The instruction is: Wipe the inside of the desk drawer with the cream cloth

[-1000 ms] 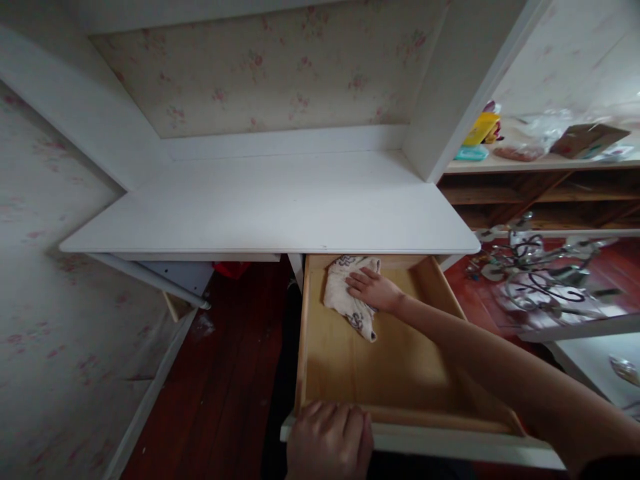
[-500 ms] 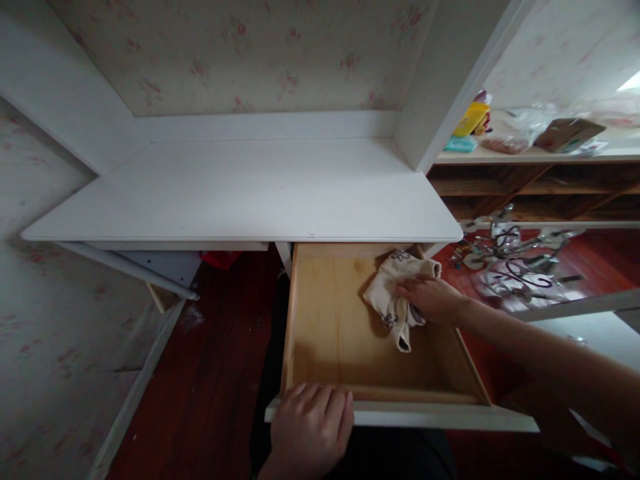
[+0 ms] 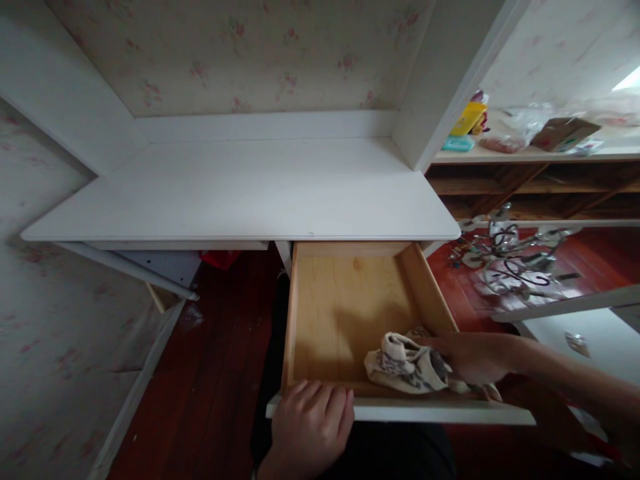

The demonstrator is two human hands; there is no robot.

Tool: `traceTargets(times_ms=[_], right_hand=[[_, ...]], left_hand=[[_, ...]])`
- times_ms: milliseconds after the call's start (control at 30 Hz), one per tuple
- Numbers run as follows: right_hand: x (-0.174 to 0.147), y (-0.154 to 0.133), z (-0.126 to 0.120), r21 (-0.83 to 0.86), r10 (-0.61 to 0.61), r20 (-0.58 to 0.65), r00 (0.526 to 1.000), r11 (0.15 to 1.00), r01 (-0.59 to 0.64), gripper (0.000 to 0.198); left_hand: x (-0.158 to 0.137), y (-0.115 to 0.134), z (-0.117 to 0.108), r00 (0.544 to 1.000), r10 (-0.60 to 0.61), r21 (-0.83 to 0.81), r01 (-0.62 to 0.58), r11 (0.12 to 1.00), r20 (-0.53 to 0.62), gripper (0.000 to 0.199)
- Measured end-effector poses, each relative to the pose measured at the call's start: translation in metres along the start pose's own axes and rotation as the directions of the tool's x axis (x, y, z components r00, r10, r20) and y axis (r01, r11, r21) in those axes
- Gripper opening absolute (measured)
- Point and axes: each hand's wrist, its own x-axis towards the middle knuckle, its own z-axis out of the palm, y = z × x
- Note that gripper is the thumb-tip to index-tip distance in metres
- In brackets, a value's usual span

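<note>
A wooden drawer (image 3: 325,300) with a white front is pulled out from under the white desk (image 3: 240,193). My left hand (image 3: 315,423) has its fingers curled over the top edge of the drawer front, near its left end. Inside the drawer, at the front right corner, my right hand (image 3: 465,360) grips a cream patterned cloth (image 3: 407,367). The cloth is bunched up and lies against the drawer bottom and front wall. Part of the right hand's fingers is hidden by the cloth.
To the right, a chandelier (image 3: 520,260) with curved arms lies on the red wooden floor (image 3: 470,293). Behind it stands a low shelf (image 3: 530,180) with a cardboard box (image 3: 565,133), plastic bags and a yellow item (image 3: 470,119) on top. A white panel (image 3: 565,340) is at the right.
My right hand has drawn the cloth from the drawer's right side toward me, into the front right corner. My left hand stays on the drawer front.
</note>
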Motion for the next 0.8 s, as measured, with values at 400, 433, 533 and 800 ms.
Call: traceTargets(times_ms=[400,433,533,800], right_hand=[[0.099,-0.097,0.043,0.62,-0.113,-0.04,0.993,0.777,0.113,0.041],[0.107,-0.109,0.048,0.708,-0.097,-0.043,0.994,0.699,0.099,0.04],[0.125,-0.144,0.059,0.919,0.081,0.015,0.997,0.392,-0.045,0.035],[0.182,-0.162,0.03,0.987,0.228,-0.096,0.969,0.146,0.064,0.022]], left_hand=[[0.001,-0.002,-0.004,0.991,0.055,-0.013,-0.057,0.998,-0.118,0.019],[0.001,-0.002,-0.004,0.99,0.062,-0.012,-0.064,0.998,-0.127,0.019],[0.002,-0.003,-0.003,0.984,0.072,-0.012,-0.075,0.997,-0.161,0.018],[0.003,-0.004,0.002,0.977,0.07,-0.007,-0.073,0.997,-0.204,0.02]])
